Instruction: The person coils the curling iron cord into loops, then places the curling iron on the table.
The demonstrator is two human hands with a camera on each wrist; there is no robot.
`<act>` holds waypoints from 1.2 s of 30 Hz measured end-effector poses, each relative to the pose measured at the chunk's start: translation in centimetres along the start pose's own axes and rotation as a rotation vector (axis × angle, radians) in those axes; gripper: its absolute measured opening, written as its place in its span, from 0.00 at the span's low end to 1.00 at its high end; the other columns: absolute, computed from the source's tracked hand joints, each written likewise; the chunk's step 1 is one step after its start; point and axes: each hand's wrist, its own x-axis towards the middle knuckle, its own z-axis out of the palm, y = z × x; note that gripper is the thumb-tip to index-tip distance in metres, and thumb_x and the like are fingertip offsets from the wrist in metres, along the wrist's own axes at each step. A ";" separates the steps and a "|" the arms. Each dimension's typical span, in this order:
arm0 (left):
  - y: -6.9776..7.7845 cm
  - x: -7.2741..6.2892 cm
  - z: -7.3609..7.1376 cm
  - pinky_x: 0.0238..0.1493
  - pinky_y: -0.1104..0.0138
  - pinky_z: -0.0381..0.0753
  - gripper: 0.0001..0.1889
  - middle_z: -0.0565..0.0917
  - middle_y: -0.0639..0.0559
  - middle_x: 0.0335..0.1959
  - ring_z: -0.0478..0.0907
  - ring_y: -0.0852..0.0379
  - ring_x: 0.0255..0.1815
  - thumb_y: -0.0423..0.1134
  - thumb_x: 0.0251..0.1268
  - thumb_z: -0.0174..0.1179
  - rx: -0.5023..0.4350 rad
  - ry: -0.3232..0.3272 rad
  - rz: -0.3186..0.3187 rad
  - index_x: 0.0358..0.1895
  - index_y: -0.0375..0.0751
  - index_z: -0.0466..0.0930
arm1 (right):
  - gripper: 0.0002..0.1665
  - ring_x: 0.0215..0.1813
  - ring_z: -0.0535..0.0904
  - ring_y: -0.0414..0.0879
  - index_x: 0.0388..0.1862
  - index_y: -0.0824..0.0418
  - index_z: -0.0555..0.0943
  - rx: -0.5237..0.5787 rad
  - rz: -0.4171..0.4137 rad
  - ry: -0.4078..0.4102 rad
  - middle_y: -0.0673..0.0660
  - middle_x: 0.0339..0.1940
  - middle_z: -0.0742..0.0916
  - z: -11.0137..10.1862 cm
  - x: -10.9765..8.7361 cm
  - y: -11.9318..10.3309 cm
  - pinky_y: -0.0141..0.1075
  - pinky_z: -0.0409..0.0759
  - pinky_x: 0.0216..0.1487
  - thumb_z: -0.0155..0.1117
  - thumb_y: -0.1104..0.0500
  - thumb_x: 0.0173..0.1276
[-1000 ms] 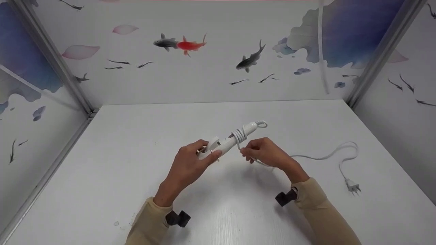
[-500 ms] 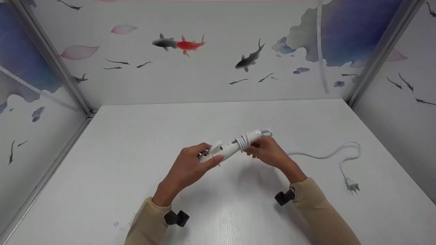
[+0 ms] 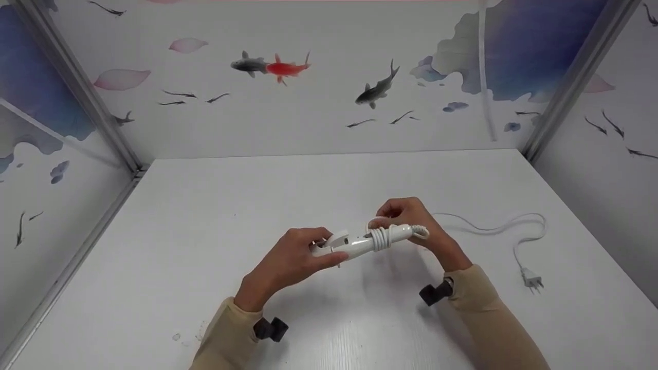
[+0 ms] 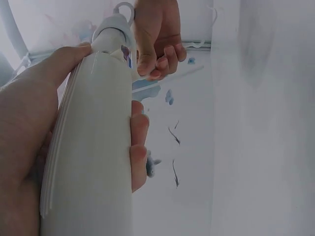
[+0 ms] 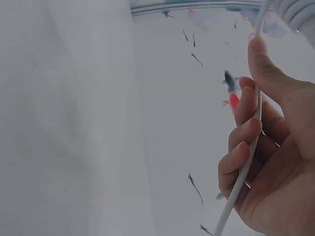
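My left hand (image 3: 293, 259) grips a white hair styling iron (image 3: 357, 248), its thumb along the near side; in the left wrist view the iron's broad white body (image 4: 96, 147) fills the palm. Several turns of white power cord (image 3: 381, 239) wrap the handle near its right end, where a ribbed strain relief (image 3: 420, 231) bends into a loop. Just behind the handle, my right hand (image 3: 414, 218) pinches the cord. The right wrist view has the cord (image 5: 239, 184) running between thumb and curled fingers, with the coils (image 5: 298, 14) at the top right corner.
The cord's loose stretch (image 3: 483, 228) lies on the white table (image 3: 169, 246), ending in a two-pin plug (image 3: 531, 279) at the right. Printed panels (image 3: 318, 113) with fish enclose the table at the back and sides. Black wrist cameras (image 3: 271, 329) are strapped over both sleeves.
The iron has come lower and toward me, tilting closer to level. My right hand has passed the cord from the near side under the handle to its far side.
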 end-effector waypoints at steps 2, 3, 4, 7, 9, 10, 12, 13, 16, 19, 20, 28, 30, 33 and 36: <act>0.1 0.0 0.1 0.36 0.68 0.76 0.17 0.86 0.57 0.37 0.76 0.60 0.33 0.57 0.63 0.66 0.015 -0.015 0.007 0.45 0.49 0.85 | 0.12 0.32 0.74 0.43 0.35 0.61 0.87 -0.026 0.007 -0.016 0.48 0.28 0.85 -0.4 -0.1 -0.1 0.32 0.74 0.32 0.77 0.54 0.59; 0.1 0.0 0.2 0.36 0.68 0.75 0.17 0.86 0.57 0.37 0.76 0.61 0.33 0.57 0.63 0.67 0.026 -0.024 0.013 0.45 0.49 0.86 | 0.11 0.33 0.74 0.44 0.35 0.60 0.87 -0.040 0.006 -0.024 0.48 0.29 0.85 -0.6 -0.2 -0.2 0.33 0.74 0.33 0.77 0.54 0.59; 0.2 0.0 0.3 0.36 0.68 0.75 0.17 0.86 0.57 0.36 0.76 0.61 0.33 0.56 0.62 0.67 0.041 -0.033 0.017 0.44 0.49 0.86 | 0.10 0.34 0.74 0.45 0.35 0.58 0.87 -0.059 -0.003 -0.034 0.48 0.30 0.85 -0.8 -0.3 -0.2 0.33 0.74 0.34 0.77 0.55 0.59; 0.2 0.1 0.6 0.35 0.69 0.74 0.17 0.85 0.58 0.35 0.74 0.61 0.31 0.57 0.62 0.67 0.085 -0.068 0.016 0.43 0.49 0.86 | 0.07 0.34 0.75 0.45 0.34 0.55 0.87 -0.102 -0.040 -0.069 0.48 0.32 0.86 -1.2 -0.6 -0.5 0.33 0.75 0.36 0.76 0.55 0.60; 0.2 0.2 0.8 0.34 0.69 0.73 0.17 0.84 0.59 0.34 0.74 0.62 0.31 0.57 0.62 0.67 0.112 -0.082 0.010 0.44 0.49 0.86 | 0.06 0.34 0.76 0.46 0.34 0.54 0.87 -0.107 -0.051 -0.077 0.49 0.32 0.86 -1.2 -0.9 -0.8 0.33 0.76 0.36 0.76 0.55 0.60; 0.2 0.2 0.9 0.34 0.69 0.73 0.17 0.84 0.58 0.34 0.74 0.62 0.31 0.57 0.62 0.67 0.121 -0.083 0.003 0.43 0.49 0.85 | 0.06 0.34 0.76 0.46 0.34 0.54 0.87 -0.111 -0.058 -0.077 0.49 0.32 0.87 -1.1 -1.0 -1.0 0.33 0.76 0.36 0.76 0.54 0.60; 0.1 0.3 1.0 0.34 0.69 0.73 0.17 0.84 0.58 0.34 0.74 0.61 0.31 0.57 0.62 0.67 0.130 -0.073 -0.007 0.44 0.49 0.85 | 0.06 0.35 0.77 0.46 0.34 0.53 0.87 -0.127 -0.067 -0.065 0.50 0.32 0.87 -1.0 -1.2 -1.5 0.33 0.76 0.36 0.76 0.54 0.60; 0.1 0.3 1.0 0.34 0.69 0.73 0.17 0.85 0.58 0.35 0.74 0.61 0.31 0.57 0.62 0.68 0.132 -0.065 -0.012 0.44 0.49 0.86 | 0.06 0.35 0.77 0.46 0.34 0.53 0.87 -0.138 -0.071 -0.057 0.50 0.33 0.87 -0.9 -1.3 -1.8 0.34 0.76 0.37 0.76 0.54 0.61; 0.0 0.3 1.1 0.35 0.68 0.74 0.18 0.86 0.56 0.36 0.75 0.60 0.32 0.56 0.62 0.67 0.147 -0.029 -0.023 0.46 0.48 0.85 | 0.05 0.37 0.76 0.47 0.35 0.53 0.87 -0.166 -0.077 -0.028 0.51 0.34 0.87 -0.8 -1.5 -2.5 0.36 0.76 0.38 0.74 0.56 0.62; -0.2 0.3 1.1 0.35 0.67 0.73 0.19 0.86 0.56 0.37 0.74 0.59 0.33 0.57 0.63 0.66 0.177 0.005 -0.039 0.48 0.48 0.85 | 0.04 0.39 0.77 0.48 0.37 0.54 0.87 -0.188 -0.075 -0.013 0.52 0.36 0.87 -0.7 -1.8 -3.1 0.38 0.77 0.41 0.72 0.57 0.64; -0.2 0.3 1.1 0.35 0.67 0.73 0.20 0.86 0.55 0.37 0.74 0.59 0.33 0.58 0.63 0.66 0.188 0.018 -0.046 0.48 0.48 0.85 | 0.04 0.39 0.77 0.48 0.37 0.54 0.87 -0.192 -0.077 -0.013 0.52 0.36 0.87 -0.7 -1.9 -3.3 0.38 0.78 0.42 0.72 0.57 0.65; -0.3 0.4 1.3 0.33 0.68 0.73 0.23 0.87 0.52 0.39 0.75 0.59 0.32 0.58 0.62 0.67 0.227 0.131 -0.104 0.51 0.45 0.83 | 0.08 0.36 0.76 0.45 0.45 0.54 0.88 -0.244 -0.164 -0.033 0.51 0.36 0.87 -0.7 -2.5 -4.4 0.32 0.78 0.37 0.67 0.56 0.70; -0.3 0.5 1.3 0.32 0.68 0.74 0.23 0.87 0.51 0.39 0.75 0.58 0.31 0.58 0.61 0.67 0.226 0.172 -0.116 0.50 0.45 0.83 | 0.09 0.33 0.74 0.44 0.45 0.54 0.88 -0.240 -0.187 -0.036 0.50 0.35 0.86 -0.8 -2.6 -4.4 0.31 0.75 0.35 0.65 0.55 0.72; -0.3 0.6 1.2 0.32 0.67 0.76 0.23 0.88 0.50 0.38 0.76 0.58 0.32 0.58 0.60 0.68 0.230 0.235 -0.124 0.49 0.44 0.83 | 0.10 0.30 0.72 0.42 0.46 0.53 0.88 -0.226 -0.213 -0.036 0.49 0.34 0.86 -0.9 -2.6 -4.4 0.30 0.72 0.33 0.63 0.55 0.73; -0.3 0.6 1.2 0.33 0.66 0.77 0.23 0.88 0.50 0.38 0.77 0.57 0.32 0.58 0.60 0.69 0.226 0.280 -0.129 0.48 0.43 0.83 | 0.10 0.29 0.71 0.40 0.47 0.53 0.88 -0.211 -0.223 -0.035 0.48 0.34 0.85 -0.9 -2.5 -4.3 0.30 0.72 0.32 0.62 0.55 0.74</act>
